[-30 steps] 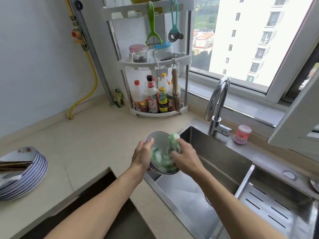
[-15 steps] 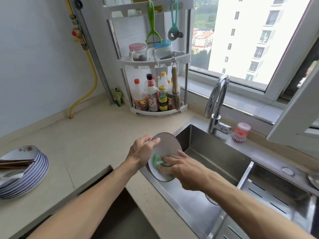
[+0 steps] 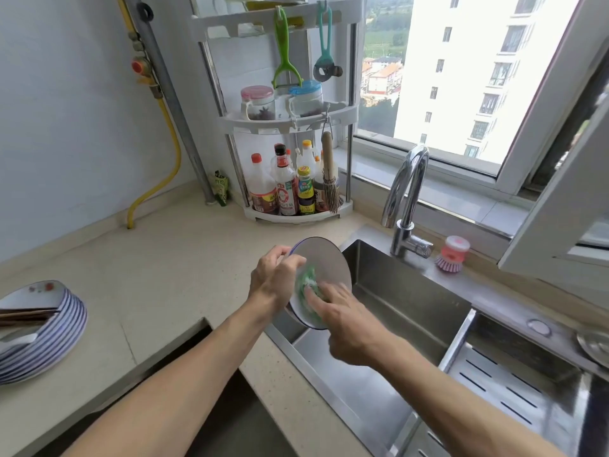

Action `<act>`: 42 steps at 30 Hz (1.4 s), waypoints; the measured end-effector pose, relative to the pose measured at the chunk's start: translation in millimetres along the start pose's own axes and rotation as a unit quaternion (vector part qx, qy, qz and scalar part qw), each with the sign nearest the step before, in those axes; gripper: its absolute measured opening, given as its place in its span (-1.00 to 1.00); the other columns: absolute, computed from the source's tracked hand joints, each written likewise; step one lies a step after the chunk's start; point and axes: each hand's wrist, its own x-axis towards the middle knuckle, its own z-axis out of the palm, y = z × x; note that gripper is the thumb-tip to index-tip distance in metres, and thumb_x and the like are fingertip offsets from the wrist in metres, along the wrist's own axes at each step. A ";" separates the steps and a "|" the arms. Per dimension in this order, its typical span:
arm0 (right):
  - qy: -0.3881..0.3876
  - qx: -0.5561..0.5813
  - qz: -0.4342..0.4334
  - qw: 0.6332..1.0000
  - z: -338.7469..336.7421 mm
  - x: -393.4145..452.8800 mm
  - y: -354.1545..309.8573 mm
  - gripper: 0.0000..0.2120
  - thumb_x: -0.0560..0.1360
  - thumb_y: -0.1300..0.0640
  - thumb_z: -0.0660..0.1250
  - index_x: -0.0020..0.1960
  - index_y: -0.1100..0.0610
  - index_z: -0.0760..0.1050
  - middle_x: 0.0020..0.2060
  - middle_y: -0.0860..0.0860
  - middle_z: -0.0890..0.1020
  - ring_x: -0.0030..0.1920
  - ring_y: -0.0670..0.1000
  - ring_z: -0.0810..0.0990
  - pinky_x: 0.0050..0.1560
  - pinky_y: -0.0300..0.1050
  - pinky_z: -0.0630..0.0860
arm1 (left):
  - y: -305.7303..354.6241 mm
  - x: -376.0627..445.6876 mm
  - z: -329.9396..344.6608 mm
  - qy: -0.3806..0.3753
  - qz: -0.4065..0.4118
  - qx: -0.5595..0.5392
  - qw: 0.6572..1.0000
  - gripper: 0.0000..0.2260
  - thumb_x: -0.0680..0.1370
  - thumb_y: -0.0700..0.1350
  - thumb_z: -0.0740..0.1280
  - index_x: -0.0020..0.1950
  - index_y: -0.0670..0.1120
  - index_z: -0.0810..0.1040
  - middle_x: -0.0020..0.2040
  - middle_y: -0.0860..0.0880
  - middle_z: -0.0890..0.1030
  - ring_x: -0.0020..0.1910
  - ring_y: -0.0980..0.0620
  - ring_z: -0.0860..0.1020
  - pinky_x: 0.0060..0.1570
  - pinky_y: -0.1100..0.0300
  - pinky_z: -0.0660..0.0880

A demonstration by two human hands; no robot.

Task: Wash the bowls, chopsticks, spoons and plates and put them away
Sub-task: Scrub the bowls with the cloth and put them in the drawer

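My left hand (image 3: 273, 278) grips the left rim of a white plate (image 3: 326, 262) with a blue edge, held tilted on its side over the left end of the steel sink (image 3: 412, 301). My right hand (image 3: 342, 311) presses a green sponge (image 3: 304, 285) with straight fingers against the plate's lower face. A stack of blue-striped plates (image 3: 49, 338) sits on the counter at far left. Dark chopsticks (image 3: 26, 315) and a white spoon (image 3: 16, 339) lie on top of that stack.
A chrome faucet (image 3: 405, 199) rises behind the sink, with a pink dish brush (image 3: 451, 253) beside it. A white corner rack (image 3: 296, 206) holds sauce bottles. A slotted drain tray (image 3: 514, 390) lies right of the basin. An open window sash (image 3: 560, 206) juts in at right.
The plate has turned in my left hand, from open side up to tilted on edge. My right hand moved the sponge from the plate's upper rim down to its lower face.
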 end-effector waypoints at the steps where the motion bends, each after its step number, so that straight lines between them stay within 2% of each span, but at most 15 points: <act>1: 0.000 0.116 0.014 0.993 -2.0 0.0 -12.9 -0.24 0.41 0.38 0.26 0.55 0.05 0.15 0.44 0.07 0.32 0.39 0.14 0.34 0.27 -0.13 0.34 | 1.3 -1.8 3.1 0.027 -0.003 -0.011 1.000 -0.72 0.38 0.16 0.25 -0.07 0.02 0.57 -0.07 -0.03 0.63 -0.05 -0.06 0.57 -0.08 0.07 0.49; 3: 0.010 0.209 -0.011 0.978 0.5 -4.2 -22.4 -0.24 0.41 0.38 0.24 0.52 -0.08 0.20 0.39 -0.01 0.36 0.30 0.09 0.43 0.17 -0.13 0.40 | 1.9 -1.4 2.0 0.041 -0.021 -0.037 0.998 -0.77 0.40 0.13 0.29 -0.13 -0.01 0.56 -0.09 -0.03 0.61 -0.03 -0.07 0.56 0.02 0.01 0.51; 6: 0.027 -0.009 -0.102 0.994 9.4 -8.5 10.7 -0.24 0.47 0.32 0.38 0.53 -0.13 0.19 0.47 0.04 0.36 0.44 0.08 0.39 0.53 0.20 0.13 | 4.6 3.4 -13.7 -0.069 -0.052 -0.002 0.996 -0.80 0.31 0.06 0.29 -0.22 -0.04 0.54 -0.17 -0.06 0.57 -0.13 -0.09 0.53 -0.15 0.04 0.48; 8: 0.044 -0.126 -0.143 0.981 10.4 -7.7 31.6 -0.32 0.44 0.29 0.45 0.49 -0.04 0.32 0.40 0.13 0.46 0.40 0.13 0.46 0.51 0.28 0.14 | 9.2 4.9 -20.8 -0.131 -0.054 0.048 0.989 -0.71 0.26 0.02 0.25 -0.15 -0.12 0.55 -0.15 -0.16 0.56 -0.21 -0.11 0.51 -0.27 0.14 0.40; 11: 0.127 -0.156 -0.177 0.963 11.9 -5.7 36.8 -0.60 0.52 0.29 0.22 0.35 0.15 0.48 0.09 0.14 0.64 0.06 0.15 0.65 0.34 0.13 0.47 | 16.1 3.7 -28.1 -0.160 -0.076 0.002 0.984 -0.56 0.25 0.03 0.27 0.04 -0.16 0.57 -0.04 -0.26 0.57 -0.17 -0.13 0.53 -0.33 0.20 0.42; 14: 0.194 -0.138 -0.128 0.963 1.3 1.0 23.5 -0.57 0.48 0.27 -0.01 0.17 0.17 0.55 -0.17 0.05 0.62 -0.23 0.13 0.63 -0.01 0.06 0.62 | 15.0 7.5 -26.5 -0.167 -0.072 -0.137 0.974 -0.50 0.35 0.03 0.36 0.25 -0.15 0.55 0.13 -0.28 0.63 0.00 -0.19 0.62 -0.07 0.01 0.53; 18: 0.251 -0.091 0.017 0.964 -19.2 22.7 -3.9 -0.74 0.33 0.34 0.25 -0.04 0.14 0.57 -0.35 0.03 0.59 -0.41 0.15 0.57 -0.30 -0.09 0.44 | 8.2 -6.8 4.7 -0.057 0.009 -0.260 0.964 -0.74 0.51 -0.16 0.38 0.20 -0.09 0.54 0.06 -0.16 0.66 -0.04 -0.06 0.66 -0.09 0.08 0.61; 20: 0.234 -0.020 0.033 0.972 -20.6 29.1 -17.5 -0.66 0.28 0.36 0.36 0.03 0.15 0.56 -0.25 0.07 0.63 -0.28 0.20 0.61 -0.28 -0.06 0.43 | 14.0 -9.6 12.9 0.017 0.025 -0.247 0.969 -0.93 0.58 -0.16 0.32 0.05 -0.09 0.53 -0.05 -0.13 0.63 -0.14 -0.01 0.63 -0.16 0.14 0.56; 22: 0.158 0.035 -0.006 0.987 -15.1 22.5 -14.8 -0.50 0.35 0.34 0.34 0.28 0.12 0.47 0.05 0.08 0.63 0.03 0.20 0.62 0.04 0.08 0.52 | 16.9 -4.3 8.1 0.036 0.032 -0.232 0.972 -0.92 0.56 -0.11 0.31 -0.01 -0.09 0.55 -0.09 -0.13 0.63 -0.13 -0.06 0.62 -0.15 0.12 0.57; 24: 0.120 -0.082 -0.050 0.988 -12.1 13.2 7.3 -0.33 0.41 0.32 0.37 0.49 0.09 0.31 0.32 0.05 0.52 0.35 0.13 0.49 0.46 0.32 0.22 | 13.8 0.3 -2.3 0.007 0.040 -0.185 0.982 -0.78 0.43 0.02 0.34 0.01 -0.04 0.61 -0.03 -0.11 0.68 -0.02 -0.11 0.65 0.00 -0.01 0.60; 27: 0.075 -0.205 -0.030 0.975 -16.5 11.0 21.7 -0.27 0.44 0.30 0.37 0.56 0.13 0.20 0.44 0.10 0.40 0.54 0.12 0.21 0.53 0.30 -0.16 | 9.6 -1.0 -2.5 0.018 0.036 -0.126 0.991 -0.72 0.31 0.12 0.32 -0.05 0.07 0.64 -0.04 -0.04 0.69 0.02 -0.12 0.64 0.08 -0.10 0.58; 32: -0.019 0.116 -0.016 0.993 -10.7 11.5 -12.2 -0.27 0.44 0.41 0.24 0.54 0.00 0.20 0.49 -0.03 0.33 0.46 0.10 0.33 0.57 0.22 -0.08 | 6.1 -4.9 2.7 0.058 0.016 -0.135 0.989 -0.90 0.33 0.05 0.31 -0.28 0.07 0.57 -0.17 -0.05 0.63 -0.05 -0.19 0.60 -0.02 -0.10 0.52; 34: 0.011 0.026 -0.042 0.999 -7.9 4.1 5.3 -0.23 0.48 0.38 0.24 0.59 -0.04 0.10 0.55 -0.07 0.24 0.53 0.04 0.23 0.53 0.21 -0.25 | 3.3 -6.3 -0.1 0.023 0.013 -0.108 0.994 -0.91 0.33 0.05 0.30 -0.26 0.13 0.59 -0.14 0.00 0.64 -0.01 -0.13 0.60 0.04 -0.07 0.52; 37: 0.036 -0.127 -0.003 0.991 -5.8 4.8 18.9 -0.20 0.47 0.32 0.28 0.61 0.10 0.01 0.55 0.08 0.20 0.58 0.09 0.07 0.49 0.11 -0.34 | 7.4 -9.5 2.9 0.025 0.010 -0.115 0.993 -0.91 0.31 0.04 0.28 -0.28 0.15 0.57 -0.20 0.02 0.62 -0.14 -0.08 0.57 -0.14 0.08 0.46; 42: -0.008 0.100 -0.003 0.995 5.4 5.9 -15.5 -0.22 0.43 0.40 0.20 0.58 0.00 0.11 0.47 0.01 0.31 0.47 0.09 0.29 0.56 0.11 -0.08 | 10.1 -13.0 3.4 0.073 0.006 -0.089 0.993 -0.88 0.47 -0.03 0.32 -0.27 0.04 0.49 -0.22 0.12 0.54 -0.19 0.14 0.48 -0.13 0.14 0.42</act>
